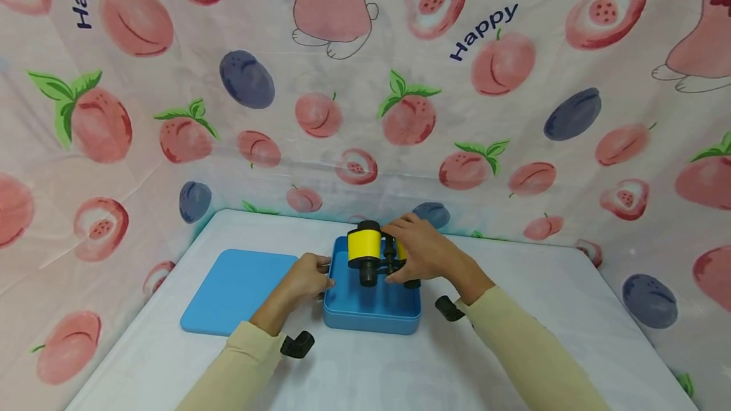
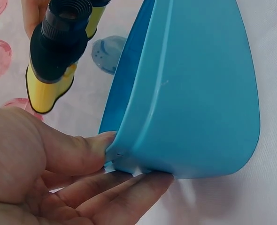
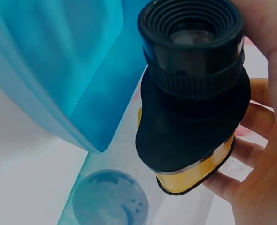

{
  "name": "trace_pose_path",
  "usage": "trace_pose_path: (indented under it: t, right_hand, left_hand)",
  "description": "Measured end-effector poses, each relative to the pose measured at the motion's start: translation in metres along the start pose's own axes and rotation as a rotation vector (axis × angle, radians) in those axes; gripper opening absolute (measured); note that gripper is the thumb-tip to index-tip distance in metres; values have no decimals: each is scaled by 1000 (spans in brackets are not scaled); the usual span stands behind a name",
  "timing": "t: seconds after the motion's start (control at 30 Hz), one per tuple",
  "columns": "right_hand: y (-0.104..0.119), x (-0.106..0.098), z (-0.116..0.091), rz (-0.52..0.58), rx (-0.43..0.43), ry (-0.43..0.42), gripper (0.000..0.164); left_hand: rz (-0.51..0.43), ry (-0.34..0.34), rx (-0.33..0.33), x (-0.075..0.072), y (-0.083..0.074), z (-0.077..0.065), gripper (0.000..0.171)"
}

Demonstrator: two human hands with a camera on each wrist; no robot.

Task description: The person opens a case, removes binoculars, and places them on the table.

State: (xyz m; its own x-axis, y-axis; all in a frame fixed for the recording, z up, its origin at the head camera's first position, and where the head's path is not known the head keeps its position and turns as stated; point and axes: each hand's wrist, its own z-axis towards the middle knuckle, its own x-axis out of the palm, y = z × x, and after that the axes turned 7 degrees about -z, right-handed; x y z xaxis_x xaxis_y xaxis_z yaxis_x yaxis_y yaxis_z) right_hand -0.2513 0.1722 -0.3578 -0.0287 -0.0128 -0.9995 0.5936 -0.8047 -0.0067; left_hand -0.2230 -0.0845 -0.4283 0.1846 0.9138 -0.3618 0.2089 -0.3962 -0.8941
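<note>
Yellow and black binoculars [image 1: 364,245] are held in my right hand [image 1: 424,247] above an open blue box [image 1: 371,321]. In the right wrist view, the fingers curl round one barrel, and a black eyepiece [image 3: 190,51] faces the camera. My left hand [image 1: 305,276] grips the box's left wall. Its thumb [image 2: 82,152] lies on the rim and its fingers are against the outside, as the left wrist view shows. The box stands on the white table; part of its inside is hidden behind the binoculars and right hand.
A flat blue lid [image 1: 237,290] lies on the white table [image 1: 514,335] left of the box. Behind the table hangs a fruit-printed cloth [image 1: 354,81], which also runs along the left side. Black wrist devices [image 1: 297,344] sit at both sleeve cuffs.
</note>
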Motion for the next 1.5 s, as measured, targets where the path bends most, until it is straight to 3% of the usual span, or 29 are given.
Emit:
trace_pose_path:
  t: [1.5]
  right_hand:
    - [-37, 0, -43, 8, 117, -49, 92]
  left_hand:
    - [-52, 29, 18, -1, 2, -2, 59]
